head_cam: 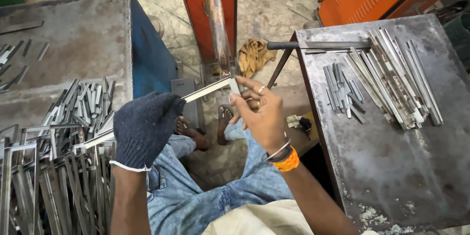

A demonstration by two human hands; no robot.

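Gloved left hand clenched around a long flat metal strip at centre-left of the frame; bare right hand pinching a short metal piece against the strip's far end, just right of centre. Long axis running from lower left up to the right, from the glove toward the fingertips, the right hand nearer the joint and the left well back along the length. Just above that end, a rusty upright bar on an orange machine. Left of the glove, bent frames and cut strips heaped on a grey bench; right of frame, a steel table with more strips.
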